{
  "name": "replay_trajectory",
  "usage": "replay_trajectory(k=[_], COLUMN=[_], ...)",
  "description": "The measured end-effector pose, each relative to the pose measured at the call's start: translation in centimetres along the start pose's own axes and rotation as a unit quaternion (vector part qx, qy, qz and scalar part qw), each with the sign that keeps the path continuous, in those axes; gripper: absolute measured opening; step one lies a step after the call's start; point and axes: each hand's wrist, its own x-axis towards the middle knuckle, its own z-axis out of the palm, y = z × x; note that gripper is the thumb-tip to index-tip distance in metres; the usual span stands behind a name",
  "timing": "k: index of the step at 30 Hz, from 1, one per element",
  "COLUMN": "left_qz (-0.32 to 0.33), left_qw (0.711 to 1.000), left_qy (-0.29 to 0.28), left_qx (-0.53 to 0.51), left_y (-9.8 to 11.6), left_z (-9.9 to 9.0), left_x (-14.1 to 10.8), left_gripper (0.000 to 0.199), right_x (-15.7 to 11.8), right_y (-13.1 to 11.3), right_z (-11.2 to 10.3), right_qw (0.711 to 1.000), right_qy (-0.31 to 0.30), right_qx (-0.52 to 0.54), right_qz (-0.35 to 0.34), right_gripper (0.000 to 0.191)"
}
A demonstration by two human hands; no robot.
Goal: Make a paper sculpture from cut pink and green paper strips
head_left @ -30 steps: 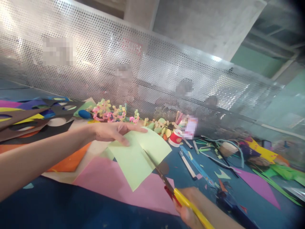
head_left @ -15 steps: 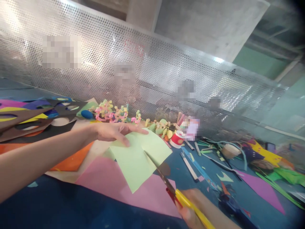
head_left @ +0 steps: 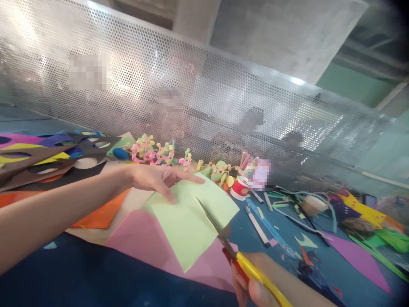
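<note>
My left hand [head_left: 161, 181] grips the upper left edge of a light green sheet [head_left: 182, 226], thumb on top and fingers stretched along its far edge. The sheet is held up over the table and bends a little. In my right hand [head_left: 252, 277] is a pair of scissors [head_left: 241, 260] with yellow and red handles, my fingers wrapped round them. Their blades reach across the green sheet from its right edge toward its middle. Beneath lies a pink sheet [head_left: 134, 234], partly covered by the green one.
Orange sheets [head_left: 108, 213] and cut-out dark sheets [head_left: 92, 172] lie at left. Small pink and yellow paper pieces [head_left: 153, 151] stand behind. A red and white cup [head_left: 239, 188], a white-handled tool [head_left: 257, 226], a purple sheet [head_left: 358, 256] and scraps lie at right. A perforated metal screen [head_left: 128, 76] rises behind.
The scissors' blades have come closer together across the green sheet. The sheet's near corner sits slightly lower, and the whole view has shifted a little to the right.
</note>
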Motion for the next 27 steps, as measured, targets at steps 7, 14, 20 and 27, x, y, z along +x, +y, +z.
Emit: replay_trajectory(k=[7,14,20,27], left_qz=[-0.019,-0.024,-0.015,-0.012], left_qw=[1.000,1.000,1.000,1.000], left_qy=[-0.012,-0.010,-0.019,-0.020], left_qx=[-0.007,-0.005,-0.008,-0.002], left_y=[0.2,0.4,0.5,0.5], left_z=[0.5,0.7,0.8,0.8], left_x=[0.2,0.2,0.2,0.2], left_gripper=[0.077,0.078,0.078,0.075], right_x=[0.3,0.4,0.5,0.5], right_y=[-0.1,-0.2,-0.2,0.3], right_z=[0.1,0.3,0.6,1.1], right_qw=[1.000,1.000,1.000,1.000], right_qy=[-0.008,-0.004,-0.004,-0.005], right_qx=[0.005,0.008,0.012,0.017], right_qz=[-0.007,-0.012,-0.011,-0.001], right_gripper=[0.028,0.027,0.028,0.029])
